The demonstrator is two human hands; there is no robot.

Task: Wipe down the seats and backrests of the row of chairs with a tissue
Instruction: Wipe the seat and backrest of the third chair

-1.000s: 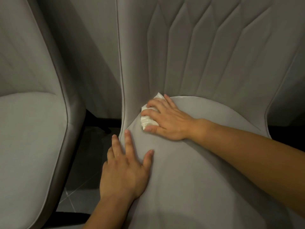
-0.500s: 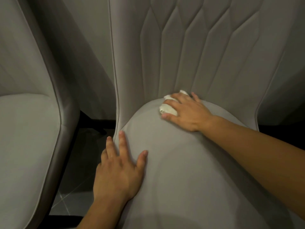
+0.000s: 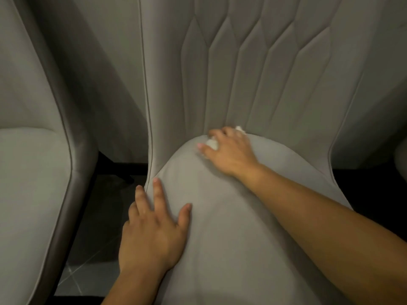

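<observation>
A grey upholstered chair fills the middle of the view, with its seat (image 3: 231, 227) below and its stitched backrest (image 3: 253, 67) above. My right hand (image 3: 229, 150) presses a crumpled white tissue (image 3: 212, 143) into the crease where seat meets backrest; only small bits of tissue show between and behind the fingers. My left hand (image 3: 152, 232) lies flat on the seat's left edge, fingers spread, holding nothing.
A second grey chair (image 3: 33, 194) of the same kind stands close on the left, with a narrow gap of dark tiled floor (image 3: 97, 249) between the two. Part of another seat (image 3: 402, 159) shows at the right edge. A pale wall or curtain hangs behind.
My right hand has slid the tissue rightward along the back crease of the seat, from near the left corner toward the middle. My left hand has stayed flat on the seat edge.
</observation>
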